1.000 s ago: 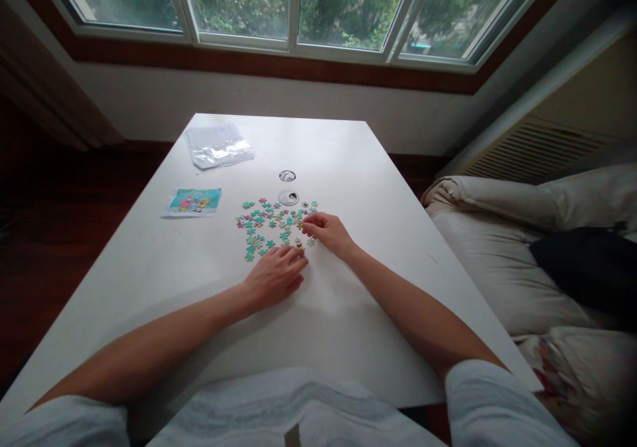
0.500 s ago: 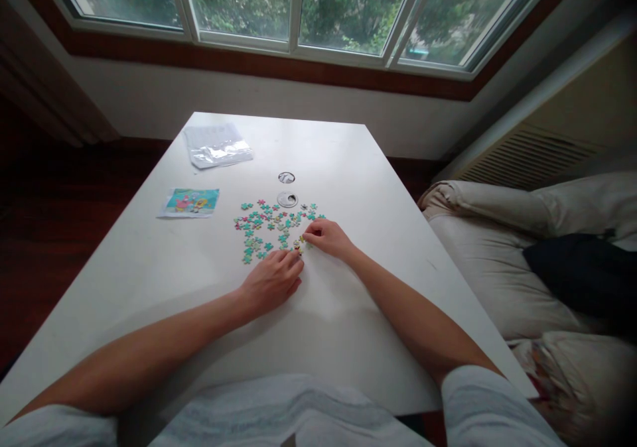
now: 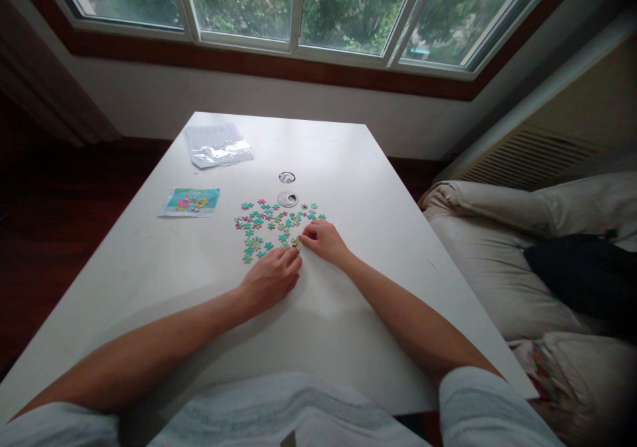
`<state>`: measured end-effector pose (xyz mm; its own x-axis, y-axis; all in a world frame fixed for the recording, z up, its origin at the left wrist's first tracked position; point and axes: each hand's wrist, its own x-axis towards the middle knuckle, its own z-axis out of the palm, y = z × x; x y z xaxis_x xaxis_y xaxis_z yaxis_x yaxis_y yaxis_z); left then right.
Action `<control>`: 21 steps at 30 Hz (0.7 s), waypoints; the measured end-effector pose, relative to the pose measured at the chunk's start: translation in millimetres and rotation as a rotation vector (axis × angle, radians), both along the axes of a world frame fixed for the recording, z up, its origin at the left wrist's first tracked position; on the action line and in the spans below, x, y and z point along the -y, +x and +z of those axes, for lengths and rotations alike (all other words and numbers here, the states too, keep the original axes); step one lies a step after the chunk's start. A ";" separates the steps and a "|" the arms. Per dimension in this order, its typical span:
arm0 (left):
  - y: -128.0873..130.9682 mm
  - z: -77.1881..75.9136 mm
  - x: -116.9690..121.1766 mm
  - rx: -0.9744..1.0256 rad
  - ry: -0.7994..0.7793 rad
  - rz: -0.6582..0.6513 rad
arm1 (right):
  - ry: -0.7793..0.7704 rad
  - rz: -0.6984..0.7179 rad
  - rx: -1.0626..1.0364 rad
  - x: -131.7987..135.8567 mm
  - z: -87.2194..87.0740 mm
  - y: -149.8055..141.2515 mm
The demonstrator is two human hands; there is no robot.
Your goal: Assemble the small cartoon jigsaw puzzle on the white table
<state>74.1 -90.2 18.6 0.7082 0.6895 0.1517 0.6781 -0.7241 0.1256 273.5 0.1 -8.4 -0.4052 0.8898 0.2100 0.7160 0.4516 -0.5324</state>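
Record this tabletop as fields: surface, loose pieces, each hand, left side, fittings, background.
Surface: white, flat-topped table
Loose pieces: small knobbed jigsaw pieces, mostly green and teal, some pink, spread out
Right hand: pinching a small yellow jigsaw piece
Left hand: palm down, close by that piece, contact unclear
Left side: clear plastic packet; nearer, a flat, colourful cartoon picture
Fittings: two round table inserts beyond the pieces
Background: white-framed window, green trees outside

The table [image 3: 343,158] is smooth, with a soft shine. The bag [image 3: 219,147] is of clear plastic, glossy and wrinkled. The sheet [image 3: 193,202] looks like printed paper. The pieces [image 3: 257,216] seem to be of matt cardboard. The shirt [image 3: 283,404] is of soft, matt cloth. The floor [image 3: 84,228] looks like polished wood. The window [image 3: 239,2] has smooth glass.
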 end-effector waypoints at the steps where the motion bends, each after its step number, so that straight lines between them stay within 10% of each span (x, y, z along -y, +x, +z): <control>1: 0.0 0.3 0.1 0.003 -0.002 0.000 | 0.001 -0.002 0.008 -0.6 -0.1 0.8; 21: 1.1 0.8 1.1 0.055 -0.036 0.002 | 0.072 0.032 0.090 0.1 -0.7 4.8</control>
<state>75.3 -91.2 19.4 0.6978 0.6969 0.1656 0.6711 -0.7169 0.1889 278.3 0.0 -9.1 -0.4532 0.8600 0.2345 0.7439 0.5099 -0.4320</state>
